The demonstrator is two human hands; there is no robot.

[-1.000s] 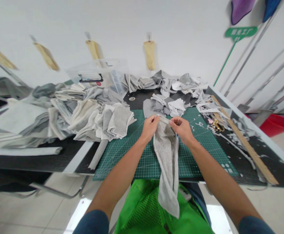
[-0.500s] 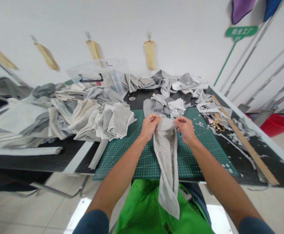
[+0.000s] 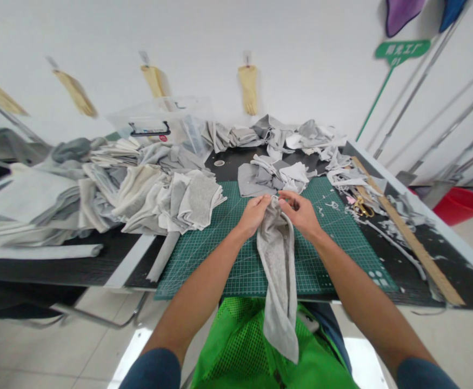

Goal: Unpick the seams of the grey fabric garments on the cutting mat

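Observation:
A long grey cloth strip (image 3: 279, 275) hangs from my hands over the green cutting mat (image 3: 220, 243) and down past the table edge onto my green lap. My left hand (image 3: 254, 214) pinches the strip's top edge on the left. My right hand (image 3: 301, 213) pinches the same top edge on the right, close beside the left hand. The cloth's top is bunched between the two hands.
A big heap of grey and cream cloth pieces (image 3: 147, 194) lies left of the mat. Smaller cloth piles (image 3: 272, 175) sit behind it. A clear plastic box (image 3: 159, 127) stands at the back. Scissors (image 3: 360, 208), scraps and a long wooden ruler (image 3: 406, 237) lie to the right.
My hands have come closer together, gathering the top edge of the strip, which was spread wider between them half a second ago.

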